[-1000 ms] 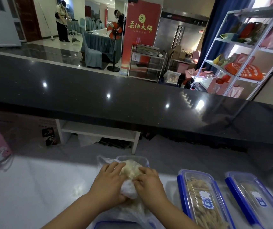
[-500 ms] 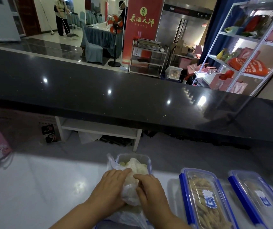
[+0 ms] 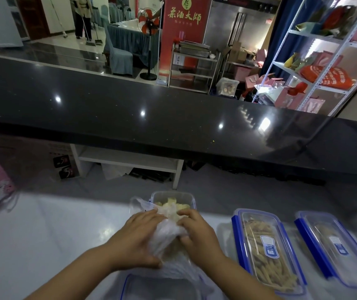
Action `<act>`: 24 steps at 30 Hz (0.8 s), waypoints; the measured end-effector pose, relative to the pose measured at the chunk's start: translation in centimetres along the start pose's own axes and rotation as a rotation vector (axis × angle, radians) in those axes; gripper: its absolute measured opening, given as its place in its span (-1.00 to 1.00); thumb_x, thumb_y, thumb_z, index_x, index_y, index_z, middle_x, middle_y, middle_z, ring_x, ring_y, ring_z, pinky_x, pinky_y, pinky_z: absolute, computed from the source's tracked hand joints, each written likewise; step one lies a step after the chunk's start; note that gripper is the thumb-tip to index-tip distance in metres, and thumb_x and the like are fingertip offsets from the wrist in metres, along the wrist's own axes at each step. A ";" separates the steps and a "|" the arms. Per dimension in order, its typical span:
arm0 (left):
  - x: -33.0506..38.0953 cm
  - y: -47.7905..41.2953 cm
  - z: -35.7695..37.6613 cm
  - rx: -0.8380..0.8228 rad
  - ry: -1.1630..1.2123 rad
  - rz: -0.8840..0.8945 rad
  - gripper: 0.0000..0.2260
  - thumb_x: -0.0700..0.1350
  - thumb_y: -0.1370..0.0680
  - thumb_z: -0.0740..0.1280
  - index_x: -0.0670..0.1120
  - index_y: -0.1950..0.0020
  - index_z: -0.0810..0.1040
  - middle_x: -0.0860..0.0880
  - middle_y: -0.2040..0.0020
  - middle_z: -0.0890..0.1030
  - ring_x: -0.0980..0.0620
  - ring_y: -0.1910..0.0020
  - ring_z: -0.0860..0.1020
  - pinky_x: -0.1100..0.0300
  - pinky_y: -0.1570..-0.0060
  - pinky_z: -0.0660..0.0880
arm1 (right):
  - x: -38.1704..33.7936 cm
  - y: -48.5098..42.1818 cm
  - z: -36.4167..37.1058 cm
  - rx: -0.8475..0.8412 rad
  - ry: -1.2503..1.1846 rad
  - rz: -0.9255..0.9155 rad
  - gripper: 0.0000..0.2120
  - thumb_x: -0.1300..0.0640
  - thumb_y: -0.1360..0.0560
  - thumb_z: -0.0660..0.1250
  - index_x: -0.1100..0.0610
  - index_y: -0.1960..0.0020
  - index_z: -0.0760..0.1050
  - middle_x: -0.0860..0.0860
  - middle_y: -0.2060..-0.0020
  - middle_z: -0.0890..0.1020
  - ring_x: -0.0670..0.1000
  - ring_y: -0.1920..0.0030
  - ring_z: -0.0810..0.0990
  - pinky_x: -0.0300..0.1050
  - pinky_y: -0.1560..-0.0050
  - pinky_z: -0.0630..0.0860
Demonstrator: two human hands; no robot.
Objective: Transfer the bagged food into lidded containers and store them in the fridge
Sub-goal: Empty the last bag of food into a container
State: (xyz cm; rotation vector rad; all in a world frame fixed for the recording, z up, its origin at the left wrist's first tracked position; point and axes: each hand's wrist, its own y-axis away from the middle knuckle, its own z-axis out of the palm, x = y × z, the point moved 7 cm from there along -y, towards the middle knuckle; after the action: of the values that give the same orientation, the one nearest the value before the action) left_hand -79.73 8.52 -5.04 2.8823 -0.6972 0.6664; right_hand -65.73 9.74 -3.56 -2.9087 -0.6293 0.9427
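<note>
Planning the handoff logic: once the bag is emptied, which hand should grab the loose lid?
Probably left. Both hands grip the plastic bag over the open container; the left hand sits nearer the blue-edged lid lying in front, while the right hand is farther from it.

Blue-trimmed clear lid [image 3: 268, 245] over tan sticks, pale yellow food [image 3: 173, 207], translucent, perhaps whitish, bag [image 3: 168, 239].

My left hand [image 3: 139, 237] and right hand [image 3: 197, 233] are bare, with no gloves, rings or watch on them. Both forearms are uncovered as far as they show, no sleeve reaching them. My fingernails look short and plain.
</note>
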 end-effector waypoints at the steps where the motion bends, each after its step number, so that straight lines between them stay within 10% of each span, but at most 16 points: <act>1: 0.2 -0.2 -0.4 0.030 0.002 -0.008 -0.22 0.25 -0.25 0.39 0.11 -0.42 0.22 0.20 -0.35 0.27 0.17 -0.38 0.19 0.34 -0.31 0.10 | 0.0 -0.4 -0.2 0.006 -0.019 0.015 -0.81 0.21 -0.47 0.27 0.06 -0.04 0.55 -0.14 -0.18 0.49 -0.15 -0.13 0.46 -0.41 -0.08 0.35; 7: 0.9 -1.9 -3.7 0.196 0.061 -0.092 -0.67 -0.02 -0.42 0.39 0.03 -0.16 0.46 0.09 -0.09 0.50 0.05 -0.06 0.50 0.20 0.03 0.43 | -1.3 -1.8 -3.0 0.136 -0.109 -0.047 -0.46 0.36 -0.47 0.22 -0.08 -0.35 0.40 -0.04 -0.11 0.59 -0.11 -0.07 0.53 -0.21 -0.08 0.51; 12: 3.2 -3.6 -7.3 0.340 0.138 -0.087 -0.68 -0.04 -0.50 0.35 0.01 -0.23 0.41 0.07 -0.06 0.42 0.06 0.03 0.50 0.23 0.12 0.46 | -3.6 -2.5 -6.5 0.312 0.127 -0.292 -0.35 0.31 -0.52 0.19 -0.17 -0.47 0.12 0.04 -0.37 0.39 0.04 -0.23 0.50 -0.10 0.00 0.59; 18: 3.0 -4.4 -8.7 0.425 0.488 -0.182 -0.61 -0.10 -0.45 0.43 -0.01 -0.22 0.39 0.08 -0.06 0.41 0.14 0.04 0.46 0.32 0.15 0.43 | -3.2 -2.5 -5.7 0.083 -0.130 -0.103 -0.21 0.02 -0.46 0.35 -0.44 -0.38 -0.11 -0.21 -0.46 0.04 -0.14 -0.36 0.22 -0.15 -0.21 0.41; 24: 3.7 -3.8 -7.4 0.259 0.719 -0.149 -0.51 -0.20 -0.36 0.49 0.06 -0.17 0.34 0.11 -0.03 0.43 0.16 0.01 0.48 0.33 0.20 0.50 | -3.0 -2.3 -4.8 0.194 -0.292 -0.005 -0.49 0.20 -0.47 0.37 -0.23 -0.23 0.24 -0.20 -0.19 0.31 -0.19 -0.15 0.39 -0.53 0.04 0.39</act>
State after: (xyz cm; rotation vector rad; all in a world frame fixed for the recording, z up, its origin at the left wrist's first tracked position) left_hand -77.91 11.87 3.22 2.5458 -0.3025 1.7320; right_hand -66.04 11.17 2.32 -2.6225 -0.5204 1.3593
